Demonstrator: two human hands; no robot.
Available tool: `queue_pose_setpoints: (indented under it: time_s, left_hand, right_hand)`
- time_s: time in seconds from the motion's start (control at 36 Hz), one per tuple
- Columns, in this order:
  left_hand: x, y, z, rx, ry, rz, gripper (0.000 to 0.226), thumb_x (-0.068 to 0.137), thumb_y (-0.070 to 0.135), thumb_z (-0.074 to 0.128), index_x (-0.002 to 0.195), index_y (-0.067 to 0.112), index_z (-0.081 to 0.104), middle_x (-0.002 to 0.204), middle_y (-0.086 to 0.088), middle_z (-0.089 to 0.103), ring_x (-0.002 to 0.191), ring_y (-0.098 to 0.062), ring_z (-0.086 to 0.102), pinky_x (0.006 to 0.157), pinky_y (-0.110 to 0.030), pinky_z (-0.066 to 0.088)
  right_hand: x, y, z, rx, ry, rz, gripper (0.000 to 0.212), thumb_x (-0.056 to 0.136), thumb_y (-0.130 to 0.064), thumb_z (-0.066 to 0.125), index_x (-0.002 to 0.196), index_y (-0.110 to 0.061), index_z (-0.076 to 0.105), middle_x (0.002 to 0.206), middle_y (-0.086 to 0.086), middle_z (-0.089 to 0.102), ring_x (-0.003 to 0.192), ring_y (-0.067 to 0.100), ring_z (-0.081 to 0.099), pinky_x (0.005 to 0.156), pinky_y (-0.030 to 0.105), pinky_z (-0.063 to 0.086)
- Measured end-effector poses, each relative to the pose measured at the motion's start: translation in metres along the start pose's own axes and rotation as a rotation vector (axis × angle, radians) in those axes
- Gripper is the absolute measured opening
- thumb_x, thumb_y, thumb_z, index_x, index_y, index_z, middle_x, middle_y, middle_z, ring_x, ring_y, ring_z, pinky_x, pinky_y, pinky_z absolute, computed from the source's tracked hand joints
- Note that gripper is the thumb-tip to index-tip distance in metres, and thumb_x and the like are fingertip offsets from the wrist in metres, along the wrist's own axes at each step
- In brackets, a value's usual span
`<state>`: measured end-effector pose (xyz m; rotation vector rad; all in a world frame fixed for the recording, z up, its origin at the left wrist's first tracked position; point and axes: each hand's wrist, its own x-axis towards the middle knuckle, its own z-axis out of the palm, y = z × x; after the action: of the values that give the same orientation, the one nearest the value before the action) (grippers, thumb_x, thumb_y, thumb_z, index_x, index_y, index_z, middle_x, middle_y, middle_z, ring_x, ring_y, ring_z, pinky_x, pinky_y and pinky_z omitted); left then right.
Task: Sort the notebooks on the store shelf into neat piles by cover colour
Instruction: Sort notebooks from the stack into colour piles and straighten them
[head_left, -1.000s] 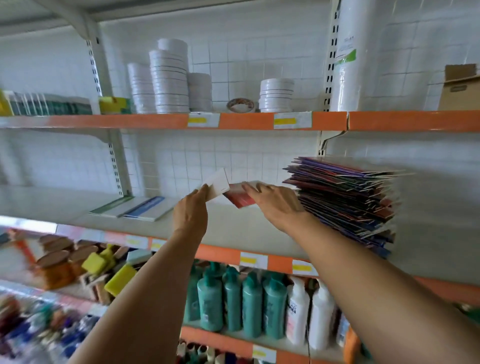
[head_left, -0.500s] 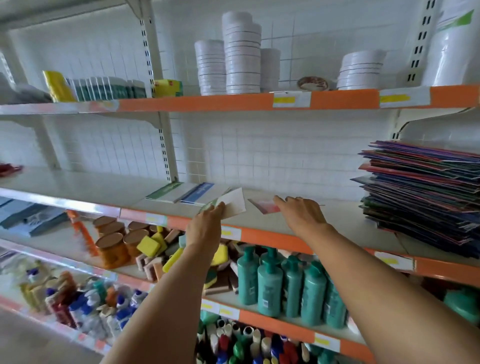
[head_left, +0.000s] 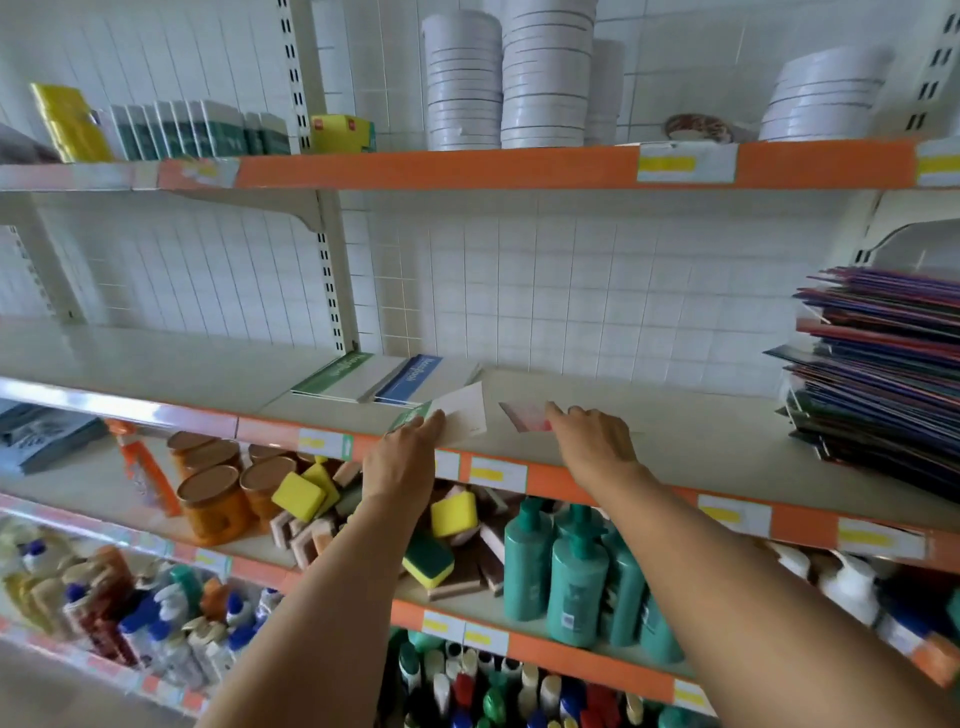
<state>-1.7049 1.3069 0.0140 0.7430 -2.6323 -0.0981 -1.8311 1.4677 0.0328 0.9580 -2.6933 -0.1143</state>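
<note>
The green-edged notebook (head_left: 457, 418) is tilting up off the shelf (head_left: 701, 441) in my left hand (head_left: 402, 462), whose grip is pinching its near edge, probably so it can go onto the green pile (head_left: 340, 375) lying just behind, beside the blue pile (head_left: 415, 379). My right hand (head_left: 592, 441) is pressing relaxed fingers on the red notebook (head_left: 524, 415), starting a new pile. The unsorted stack (head_left: 878, 374) is waiting far right against white tiled wall (head_left: 571, 291).
</note>
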Motion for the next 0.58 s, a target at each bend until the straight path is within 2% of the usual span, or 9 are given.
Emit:
queue_pose_setpoints:
  time_s: [0.14,0.33,0.44,0.58]
  left_hand:
    - [0.032,-0.004,0.008,0.030,0.010,0.026,0.059,0.093,0.000,0.039,0.144,0.028,0.033,0.133,0.001,0.053,0.107,-0.028,0.059,0.076,-0.037,0.048]
    - [0.077,-0.004,0.018,0.014,0.007,0.001,0.059,0.095,0.000,0.035,0.146,0.029,0.033,0.132,-0.006,0.053,0.111,-0.031,0.056,0.080,-0.037,0.045]
    - [0.093,-0.007,0.029,-0.004,0.004,-0.007,0.056,0.095,0.001,0.035,0.143,0.029,0.037,0.133,-0.006,0.053,0.110,-0.032,0.056,0.081,-0.037,0.045]
    - [0.111,-0.016,0.043,-0.004,-0.005,0.014,0.056,0.094,0.000,0.036,0.142,0.028,0.037,0.132,-0.005,0.054,0.109,-0.031,0.058,0.080,-0.038,0.047]
  right_hand:
    - [0.028,-0.001,0.017,-0.026,-0.062,-0.002,0.043,0.092,-0.003,0.042,0.134,-0.014,0.041,0.125,0.011,0.057,0.114,0.029,0.057,0.084,0.034,0.046]
    - [0.068,0.002,0.035,-0.007,-0.200,-0.032,0.044,0.096,-0.008,0.036,0.139,-0.014,0.037,0.135,0.011,0.051,0.122,0.029,0.051,0.089,0.032,0.043]
    - [0.082,-0.001,0.047,0.023,-0.240,-0.058,0.045,0.094,-0.006,0.035,0.138,-0.015,0.039,0.130,0.012,0.053,0.118,0.030,0.052,0.080,0.031,0.040]
    - [0.102,-0.006,0.067,0.080,-0.278,-0.066,0.037,0.099,-0.021,0.042,0.135,-0.016,0.042,0.125,0.011,0.056,0.113,0.030,0.054,0.074,0.032,0.037]
